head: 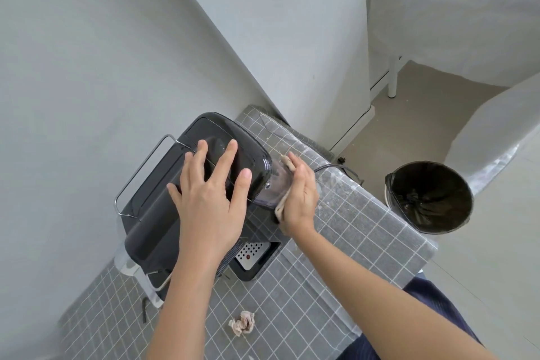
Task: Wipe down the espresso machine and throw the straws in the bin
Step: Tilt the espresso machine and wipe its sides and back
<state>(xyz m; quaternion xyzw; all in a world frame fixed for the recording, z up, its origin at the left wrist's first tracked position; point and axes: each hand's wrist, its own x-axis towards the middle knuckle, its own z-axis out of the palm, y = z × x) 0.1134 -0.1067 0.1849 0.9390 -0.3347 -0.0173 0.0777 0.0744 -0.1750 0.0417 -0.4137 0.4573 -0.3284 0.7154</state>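
A black espresso machine stands on a table with a grey checked cloth. My left hand lies flat on the machine's top, fingers spread, holding nothing. My right hand presses a beige cloth against the machine's right side, over the clear water tank. A black straw lies on the table at the lower left. The bin, lined with a black bag, stands on the floor to the right of the table.
A crumpled used tissue lies on the table near me. The machine's power cord runs over the table's right edge. Grey walls close in on the left and behind. Another cloth-covered table stands at the back right.
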